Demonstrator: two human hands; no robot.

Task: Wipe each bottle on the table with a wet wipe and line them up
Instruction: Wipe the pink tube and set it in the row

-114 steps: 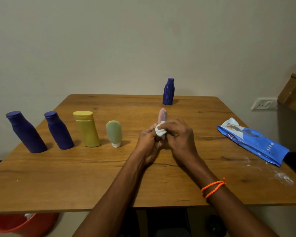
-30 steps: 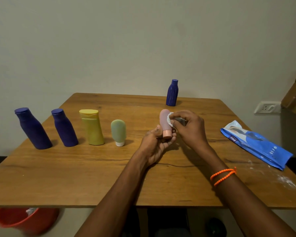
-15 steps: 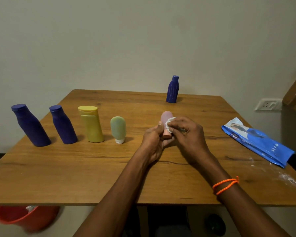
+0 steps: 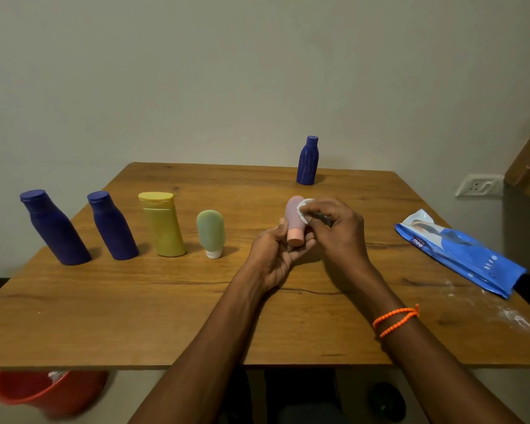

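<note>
A small pink bottle [image 4: 295, 221] is held cap-down above the wooden table [image 4: 153, 304] by my left hand [image 4: 276, 255]. My right hand [image 4: 338, 232] presses a crumpled white wet wipe [image 4: 304, 209] against the bottle's upper right side. To the left a row stands on the table: two blue bottles [image 4: 54, 229] [image 4: 112, 226], a yellow bottle [image 4: 162, 224] and a small green bottle [image 4: 211, 232] on its white cap. Another blue bottle [image 4: 307, 162] stands alone near the far edge.
A blue pack of wet wipes [image 4: 459, 255] lies at the table's right side, with white smears near the right edge. A red bin [image 4: 43, 393] sits on the floor under the front left corner. A wall socket [image 4: 478, 185] and wooden furniture are at the right.
My left hand has tipped the pink bottle so its cap shows again, and my right hand has slid the wipe along the bottle's upper side. The row on the left has not moved.
</note>
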